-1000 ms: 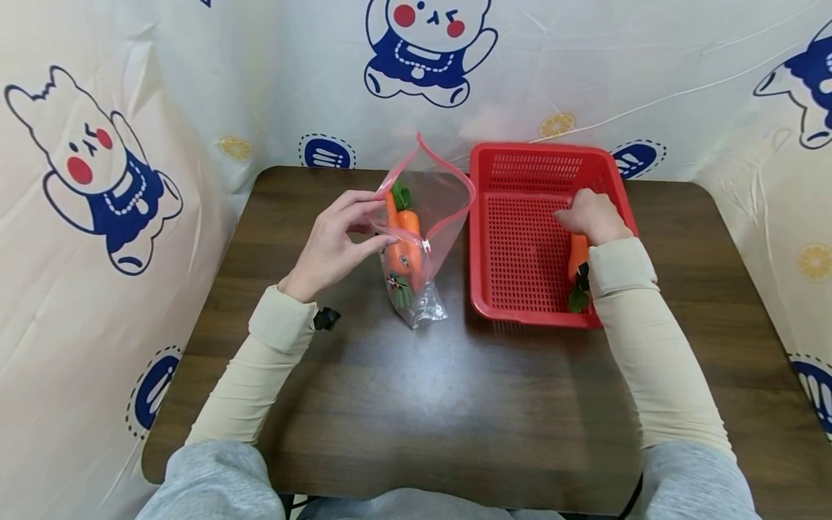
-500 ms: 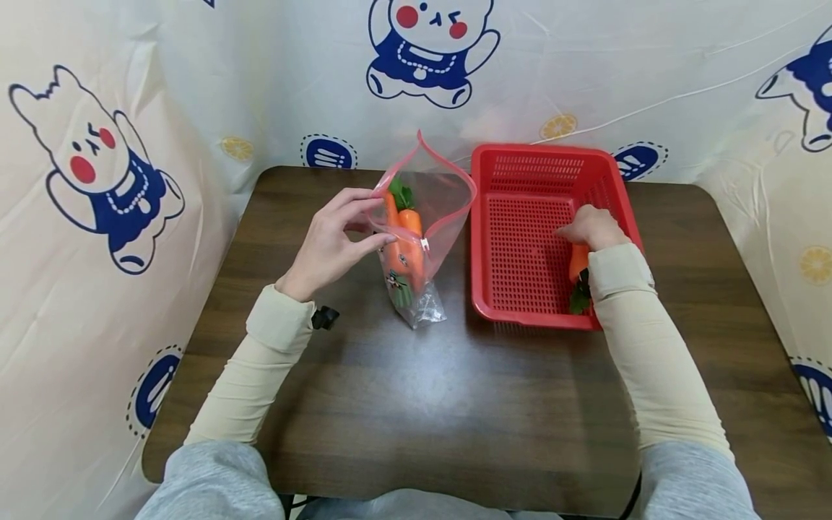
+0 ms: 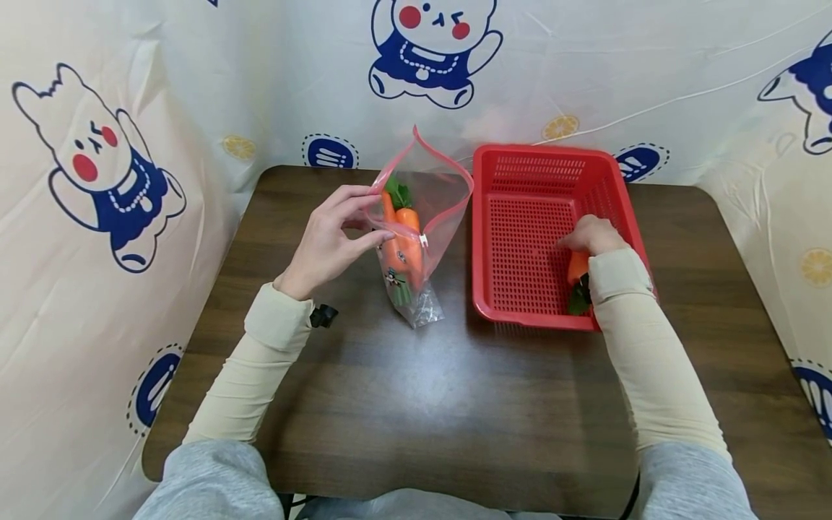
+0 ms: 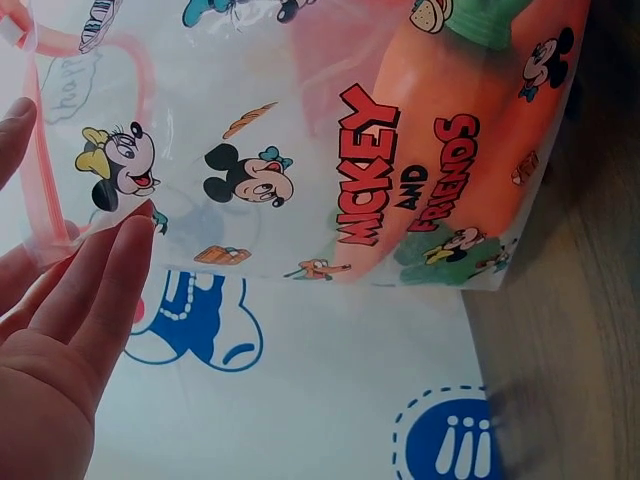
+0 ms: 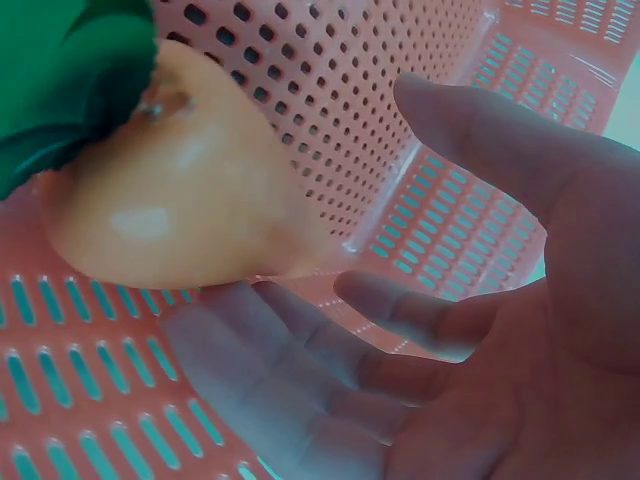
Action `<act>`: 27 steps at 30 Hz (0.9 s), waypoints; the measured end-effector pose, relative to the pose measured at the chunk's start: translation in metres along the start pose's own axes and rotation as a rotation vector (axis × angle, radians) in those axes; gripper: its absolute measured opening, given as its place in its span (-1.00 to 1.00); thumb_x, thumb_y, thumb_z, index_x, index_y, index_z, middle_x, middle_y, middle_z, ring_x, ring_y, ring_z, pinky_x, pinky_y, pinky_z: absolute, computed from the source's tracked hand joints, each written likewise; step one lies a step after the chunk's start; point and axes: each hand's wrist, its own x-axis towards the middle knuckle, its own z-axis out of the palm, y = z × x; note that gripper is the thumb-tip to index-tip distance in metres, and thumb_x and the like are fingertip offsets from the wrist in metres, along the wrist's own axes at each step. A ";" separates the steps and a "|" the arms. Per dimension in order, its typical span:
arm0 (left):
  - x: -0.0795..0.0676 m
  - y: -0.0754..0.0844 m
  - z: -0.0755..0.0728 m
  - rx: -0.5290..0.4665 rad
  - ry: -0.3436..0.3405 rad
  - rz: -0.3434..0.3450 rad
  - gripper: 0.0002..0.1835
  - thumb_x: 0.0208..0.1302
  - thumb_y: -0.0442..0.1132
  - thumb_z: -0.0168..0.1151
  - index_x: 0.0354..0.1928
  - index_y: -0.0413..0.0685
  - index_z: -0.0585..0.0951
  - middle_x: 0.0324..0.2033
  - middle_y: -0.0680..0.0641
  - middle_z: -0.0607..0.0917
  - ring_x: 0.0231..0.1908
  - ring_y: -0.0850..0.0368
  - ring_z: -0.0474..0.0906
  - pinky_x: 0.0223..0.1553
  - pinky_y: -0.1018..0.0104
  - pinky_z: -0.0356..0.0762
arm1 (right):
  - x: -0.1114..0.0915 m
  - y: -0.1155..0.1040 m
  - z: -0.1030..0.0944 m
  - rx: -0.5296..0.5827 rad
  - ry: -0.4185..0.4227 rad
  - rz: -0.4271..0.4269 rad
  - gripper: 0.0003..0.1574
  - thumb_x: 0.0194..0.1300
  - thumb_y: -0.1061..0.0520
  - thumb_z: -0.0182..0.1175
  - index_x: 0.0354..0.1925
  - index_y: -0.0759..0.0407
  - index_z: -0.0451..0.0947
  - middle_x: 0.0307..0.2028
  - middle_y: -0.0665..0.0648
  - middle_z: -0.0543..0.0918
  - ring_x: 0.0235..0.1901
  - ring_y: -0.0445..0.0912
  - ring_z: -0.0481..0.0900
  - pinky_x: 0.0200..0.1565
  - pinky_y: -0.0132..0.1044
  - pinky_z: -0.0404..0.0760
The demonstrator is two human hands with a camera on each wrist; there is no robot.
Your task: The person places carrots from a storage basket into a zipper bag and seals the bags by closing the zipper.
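My left hand (image 3: 328,238) holds the pink-rimmed clear zip bag (image 3: 430,307) by the left side of its open mouth, thumb and fingers spread apart along the rim. Inside the bag stand orange carrots (image 3: 407,219) with green tops. Cartoon figures and lettering are printed on the bag (image 4: 250,180) in the left wrist view. My right hand (image 3: 593,235) reaches down into the red basket (image 3: 481,238), beside a carrot (image 3: 577,267) with dark green leaves. In the right wrist view, fingers lie extended beside that carrot (image 5: 190,190), thumb well apart from it.
The basket stands right of the bag on the dark wooden table (image 3: 416,404). A white curtain (image 3: 260,72) with cartoon prints hangs behind and at both sides. A small black device (image 3: 323,315) sits at the left cuff.
My right hand has moved down and nearer to me inside the basket, toward the carrot. The left hand and the bag have shifted only slightly left.
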 end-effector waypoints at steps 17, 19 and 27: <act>-0.002 -0.001 0.000 0.003 -0.018 -0.023 -0.47 -0.01 -0.31 0.50 0.08 -0.23 0.61 0.06 -0.10 0.57 -0.30 0.09 0.62 -0.11 0.18 0.66 | 0.000 -0.003 0.008 0.037 0.022 -0.025 -0.58 0.22 0.02 0.26 -0.14 0.34 0.47 -0.28 0.30 0.59 -0.33 0.06 0.52 -0.38 -0.27 0.55; -0.003 -0.001 0.000 0.004 -0.023 -0.029 -0.46 0.00 -0.30 0.50 0.09 -0.22 0.61 0.06 -0.10 0.57 -0.29 0.09 0.62 -0.11 0.18 0.66 | 0.000 -0.003 0.009 0.080 0.015 -0.025 -0.54 0.20 0.03 0.29 -0.07 0.32 0.46 -0.20 0.33 0.61 -0.28 0.09 0.55 -0.32 -0.20 0.62; -0.003 0.000 0.001 0.010 -0.029 -0.037 -0.45 -0.01 -0.31 0.50 0.10 -0.21 0.60 0.05 -0.10 0.57 -0.28 0.08 0.64 -0.09 0.20 0.65 | 0.001 -0.005 0.015 0.192 -0.018 0.018 -0.22 0.17 0.04 0.33 0.18 0.33 0.19 0.01 0.34 0.43 -0.09 0.17 0.47 -0.06 0.01 0.62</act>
